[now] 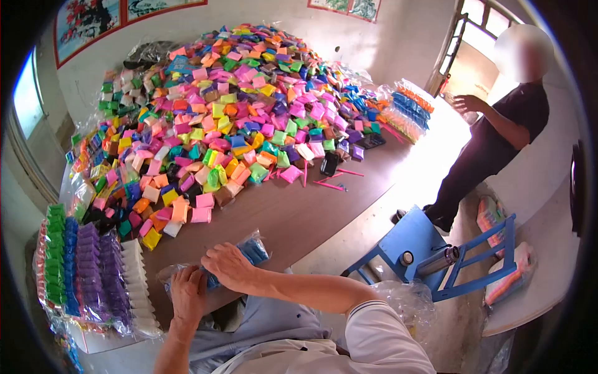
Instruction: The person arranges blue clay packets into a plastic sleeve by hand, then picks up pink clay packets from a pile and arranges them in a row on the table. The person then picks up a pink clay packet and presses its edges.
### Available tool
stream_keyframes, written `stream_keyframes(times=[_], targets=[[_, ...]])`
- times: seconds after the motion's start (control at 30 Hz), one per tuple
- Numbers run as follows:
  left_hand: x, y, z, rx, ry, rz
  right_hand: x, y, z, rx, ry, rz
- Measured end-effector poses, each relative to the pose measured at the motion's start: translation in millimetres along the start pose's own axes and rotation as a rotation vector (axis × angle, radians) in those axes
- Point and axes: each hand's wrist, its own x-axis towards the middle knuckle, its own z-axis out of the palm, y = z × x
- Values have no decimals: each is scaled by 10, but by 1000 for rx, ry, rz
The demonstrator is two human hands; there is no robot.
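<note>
A long clear plastic bag with blue pieces inside (pixel 254 249) lies at the near edge of the brown table, in front of my lap. My right hand (pixel 228 265) is closed over its middle, fingers bent downward. At the left end, my left hand (pixel 188 290) grips the bag, its fingers curled on the plastic. Both hands are close together, and they hide much of the bag between them. Beyond them rises a large heap of small colourful packets (pixel 249 118). A blue packet, a yellow packet (pixel 151 239) and a pink packet (pixel 201 215) lie at its near edge.
Stacked rows of coloured packs (pixel 93 274) stand left of my hands. Pink sticks (pixel 330 185) and a black object (pixel 329 164) lie on the brown table (pixel 293 215). At right are a blue chair (pixel 414 234) bearing a metal flask (pixel 438 260), and a standing person (pixel 498 137).
</note>
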Motion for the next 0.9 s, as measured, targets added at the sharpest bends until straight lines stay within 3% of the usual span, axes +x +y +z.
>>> stream_keyframes(times=[0.37, 0.6, 0.67, 0.9], targets=[[-97, -7, 161, 40, 62, -58, 186, 14, -153, 182, -149, 168], [-84, 31, 62, 19, 56, -43, 101, 25, -23, 178, -35, 136], [-82, 34, -7, 11, 57, -30, 117, 18, -103, 194, -141, 165], [-13, -30, -186, 127, 152, -1, 165, 54, -111, 228, -203, 210]])
